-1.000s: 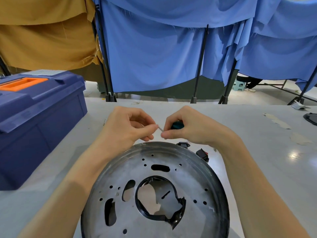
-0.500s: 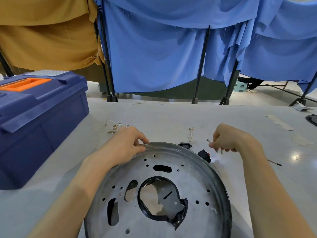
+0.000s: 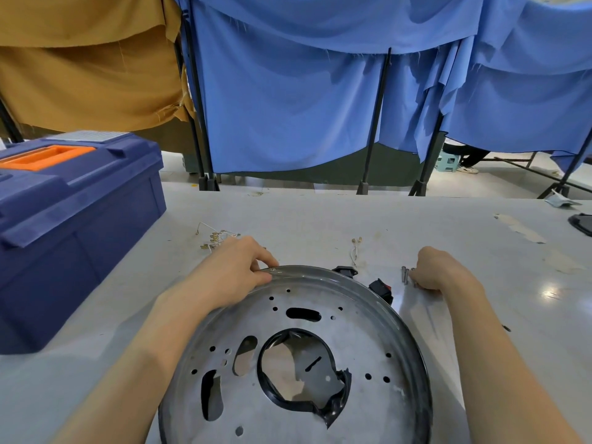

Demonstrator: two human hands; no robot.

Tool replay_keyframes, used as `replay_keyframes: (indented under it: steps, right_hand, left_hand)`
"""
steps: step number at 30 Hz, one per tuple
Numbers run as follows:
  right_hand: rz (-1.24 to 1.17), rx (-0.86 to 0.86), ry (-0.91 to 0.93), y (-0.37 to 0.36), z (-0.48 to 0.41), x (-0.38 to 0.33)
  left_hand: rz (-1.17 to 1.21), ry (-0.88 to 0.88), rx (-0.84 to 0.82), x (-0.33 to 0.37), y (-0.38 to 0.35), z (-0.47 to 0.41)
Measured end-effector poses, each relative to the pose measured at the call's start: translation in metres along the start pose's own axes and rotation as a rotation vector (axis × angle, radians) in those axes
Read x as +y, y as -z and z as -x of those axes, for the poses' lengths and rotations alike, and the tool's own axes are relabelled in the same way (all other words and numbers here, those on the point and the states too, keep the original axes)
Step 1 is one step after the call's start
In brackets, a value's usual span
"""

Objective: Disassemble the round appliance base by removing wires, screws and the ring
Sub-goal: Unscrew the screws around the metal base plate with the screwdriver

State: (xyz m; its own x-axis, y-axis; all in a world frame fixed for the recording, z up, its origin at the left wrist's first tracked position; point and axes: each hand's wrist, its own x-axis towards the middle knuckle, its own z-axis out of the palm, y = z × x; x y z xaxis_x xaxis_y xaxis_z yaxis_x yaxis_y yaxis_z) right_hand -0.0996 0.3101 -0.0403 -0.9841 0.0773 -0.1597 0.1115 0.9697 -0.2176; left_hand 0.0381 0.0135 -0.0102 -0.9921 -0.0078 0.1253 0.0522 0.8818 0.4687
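The round metal appliance base lies flat at the near edge of the table, its plate full of holes. A torn black plastic ring lines its big central opening. My left hand pinches the base's far left rim. My right hand rests curled on the table to the right of the base, fingertips against a few loose screws; what is inside the fist is hidden. A black socket and a black switch with a red rocker sit on the far rim.
A blue toolbox with an orange handle stands at the left. Loose wires with brass terminals lie beyond my left hand, and a short wire beyond the base. A black object sits at the right table edge.
My hands parted from above the base. The left dropped onto the far rim; the right swung right and down to the table, and screws now lie at its fingertips.
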Motion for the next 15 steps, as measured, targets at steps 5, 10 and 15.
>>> replay_keyframes:
  steps: [5, 10, 15]
  right_hand:
    - [-0.033, 0.001, 0.011, 0.003, 0.002, 0.000]
    - [-0.149, -0.001, 0.140, 0.022, 0.015, -0.009]
    - [-0.473, -0.250, 0.477, 0.041, 0.050, -0.035]
  left_hand:
    - [0.008, -0.004, 0.000, 0.000, 0.001, 0.001]
    - [0.015, 0.002, -0.017, 0.000, 0.002, 0.002]
    - [-0.062, 0.057, -0.084, -0.001, 0.011, 0.005]
